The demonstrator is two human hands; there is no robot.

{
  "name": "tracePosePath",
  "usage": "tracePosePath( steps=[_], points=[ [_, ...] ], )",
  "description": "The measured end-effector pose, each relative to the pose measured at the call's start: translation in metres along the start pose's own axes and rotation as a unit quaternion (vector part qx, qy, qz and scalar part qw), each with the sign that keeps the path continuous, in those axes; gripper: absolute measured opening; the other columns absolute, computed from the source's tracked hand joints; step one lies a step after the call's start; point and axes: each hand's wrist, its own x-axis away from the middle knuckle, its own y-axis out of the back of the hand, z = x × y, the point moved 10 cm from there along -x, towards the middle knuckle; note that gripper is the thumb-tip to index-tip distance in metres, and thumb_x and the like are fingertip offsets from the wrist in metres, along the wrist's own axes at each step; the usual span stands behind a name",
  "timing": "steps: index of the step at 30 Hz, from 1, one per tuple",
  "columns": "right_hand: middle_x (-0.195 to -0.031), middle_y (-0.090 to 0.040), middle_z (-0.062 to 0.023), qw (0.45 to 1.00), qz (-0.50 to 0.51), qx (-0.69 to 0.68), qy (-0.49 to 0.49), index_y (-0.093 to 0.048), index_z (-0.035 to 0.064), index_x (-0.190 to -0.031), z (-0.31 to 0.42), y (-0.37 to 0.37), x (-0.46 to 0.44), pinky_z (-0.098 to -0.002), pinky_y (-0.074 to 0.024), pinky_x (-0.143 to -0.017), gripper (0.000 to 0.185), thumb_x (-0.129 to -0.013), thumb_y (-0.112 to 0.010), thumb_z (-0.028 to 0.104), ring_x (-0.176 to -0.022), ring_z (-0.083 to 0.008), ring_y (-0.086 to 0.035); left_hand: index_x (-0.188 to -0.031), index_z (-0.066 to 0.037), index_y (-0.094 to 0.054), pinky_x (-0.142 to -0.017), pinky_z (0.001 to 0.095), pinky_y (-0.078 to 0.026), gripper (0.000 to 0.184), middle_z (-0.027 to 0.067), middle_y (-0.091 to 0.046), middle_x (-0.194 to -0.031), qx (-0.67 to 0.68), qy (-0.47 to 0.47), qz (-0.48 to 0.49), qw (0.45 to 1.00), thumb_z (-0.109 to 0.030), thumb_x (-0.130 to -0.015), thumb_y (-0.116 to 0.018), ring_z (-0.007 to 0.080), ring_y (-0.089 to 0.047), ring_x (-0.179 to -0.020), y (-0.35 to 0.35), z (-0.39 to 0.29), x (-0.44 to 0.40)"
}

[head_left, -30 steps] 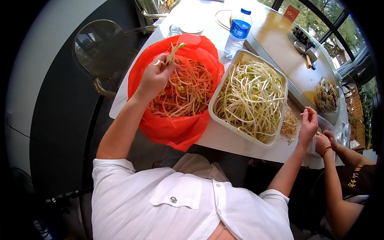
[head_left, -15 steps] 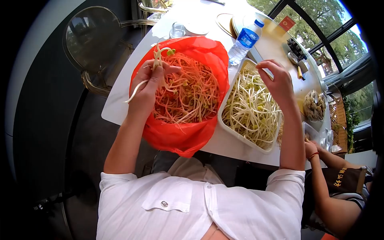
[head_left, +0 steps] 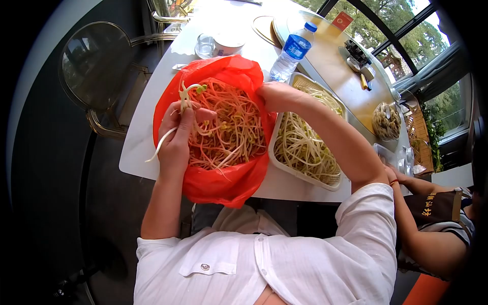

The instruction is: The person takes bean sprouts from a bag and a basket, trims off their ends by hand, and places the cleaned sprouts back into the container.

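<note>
My left hand (head_left: 178, 127) is closed around a few bean sprouts (head_left: 184, 96), whose pale stems stick out above and below the fingers. It is over the left side of a red plastic bag (head_left: 223, 185), which holds a heap of bean sprouts (head_left: 231, 127). At the bag's right rim, my right hand (head_left: 277, 96) is closed on the red plastic; its fingertips are hidden. Beneath my right forearm, a white plastic basket (head_left: 333, 185) of cleaner-looking bean sprouts (head_left: 307, 140) stands beside the bag.
A water bottle (head_left: 292, 53) stands behind the basket. A glass (head_left: 205, 46) and a bowl (head_left: 227, 44) sit behind the bag. A round turntable (head_left: 345, 76) and a bowl of food (head_left: 386, 122) are to the right. Another person's arm (head_left: 406, 213) is at the right edge.
My right hand has moved left from above the basket to the bag's right rim and closed there. My left hand still holds its sprouts. The view has shifted slightly.
</note>
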Motion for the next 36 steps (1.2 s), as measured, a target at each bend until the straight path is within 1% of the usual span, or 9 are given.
tracePosePath(
  steps=[8,11,13,16,25,28,30,33,36],
  points=[
    [-0.089,-0.064,-0.0182,0.997,-0.019,-0.079,0.005,-0.061,-0.0003,-0.097,0.002,0.001,-0.001,-0.0362,-0.0498,-0.074,0.031,-0.066,-0.062,0.002,-0.090,-0.0298,-0.062,-0.099,-0.003,-0.056,-0.077,0.0273,-0.047,0.020,0.0109,-0.066,-0.087,-0.002,0.015,-0.002,1.000,-0.018,-0.097,-0.043,0.0176,-0.063,-0.083,0.001,0.006,0.006],
    [-0.086,-0.064,-0.0164,0.988,-0.028,-0.153,0.009,-0.059,-0.0006,-0.098,-0.004,0.011,0.007,-0.0357,-0.0498,-0.072,0.031,-0.067,-0.062,0.002,-0.086,-0.0277,-0.062,-0.099,-0.005,-0.055,-0.078,0.0243,-0.043,0.018,0.0081,-0.067,-0.087,0.013,0.027,0.003,1.000,-0.019,-0.097,-0.044,0.0107,-0.060,-0.082,0.002,0.009,0.008],
    [-0.080,-0.063,-0.0109,0.985,-0.043,-0.165,0.037,-0.060,0.0005,-0.097,-0.007,0.026,0.015,-0.0323,-0.0491,-0.067,0.029,-0.068,-0.063,0.002,-0.079,-0.0205,-0.061,-0.100,-0.002,-0.055,-0.076,0.0269,-0.047,0.021,0.0116,-0.065,-0.086,-0.004,0.013,-0.007,1.000,-0.019,-0.097,-0.043,0.0178,-0.063,-0.083,0.004,0.007,0.010],
    [-0.075,-0.061,-0.0012,0.971,-0.075,-0.219,0.052,-0.062,0.0038,-0.098,-0.013,0.050,0.031,-0.0243,-0.0454,-0.063,0.026,-0.073,-0.065,0.004,-0.070,-0.0083,-0.056,-0.101,-0.002,-0.054,-0.077,0.0279,-0.047,0.020,0.0118,-0.065,-0.088,-0.014,0.016,-0.018,1.000,-0.018,-0.097,-0.043,0.0182,-0.063,-0.082,0.007,0.006,0.011],
    [-0.077,-0.059,-0.0002,0.911,-0.139,-0.381,0.068,-0.061,0.0043,-0.098,-0.038,0.072,0.127,-0.0198,-0.0470,-0.069,0.019,-0.079,-0.062,0.001,-0.075,-0.0052,-0.056,-0.105,-0.001,-0.053,-0.081,0.0364,-0.052,0.021,0.0152,-0.065,-0.092,0.180,0.057,-0.005,0.982,-0.018,-0.097,-0.043,0.0248,-0.064,-0.090,-0.011,0.000,0.011],
    [-0.081,-0.064,-0.0058,0.927,-0.148,-0.343,0.013,-0.062,0.0027,-0.098,-0.058,0.053,0.156,-0.0261,-0.0480,-0.069,0.021,-0.077,-0.062,0.005,-0.076,-0.0118,-0.059,-0.103,-0.003,-0.050,-0.077,0.0339,-0.053,0.017,0.0182,-0.064,-0.098,0.225,0.057,0.004,0.973,-0.016,-0.097,-0.040,0.0260,-0.065,-0.090,-0.021,-0.004,0.006],
    [-0.089,-0.064,-0.0096,0.947,-0.293,-0.131,-0.022,-0.061,0.0025,-0.098,-0.066,0.060,0.179,-0.0311,-0.0484,-0.074,0.020,-0.078,-0.063,0.007,-0.083,-0.0199,-0.062,-0.103,-0.003,-0.050,-0.086,0.0372,-0.050,0.017,0.0212,-0.061,-0.106,0.273,0.067,0.023,0.959,-0.014,-0.097,-0.039,0.0304,-0.061,-0.100,-0.029,-0.004,0.004],
    [-0.098,-0.064,-0.0081,0.912,-0.397,-0.081,-0.058,-0.061,0.0025,-0.100,-0.038,0.076,0.207,-0.0318,-0.0475,-0.080,0.020,-0.080,-0.063,0.007,-0.090,-0.0210,-0.061,-0.104,-0.003,-0.050,-0.094,0.0404,-0.044,0.017,0.0241,-0.059,-0.109,0.314,0.092,0.011,0.945,-0.012,-0.097,-0.038,0.0336,-0.057,-0.107,-0.035,0.002,-0.001],
    [-0.095,-0.063,-0.0110,0.894,-0.420,-0.135,0.076,-0.061,0.0043,-0.098,0.010,0.079,0.202,-0.0352,-0.0468,-0.080,0.018,-0.081,-0.063,0.011,-0.091,-0.0265,-0.061,-0.104,-0.004,-0.050,-0.100,0.0426,-0.039,0.017,0.0264,-0.055,-0.116,0.363,0.121,0.005,0.924,-0.011,-0.097,-0.037,0.0357,-0.051,-0.114,-0.046,0.003,0.000]
  ],
)
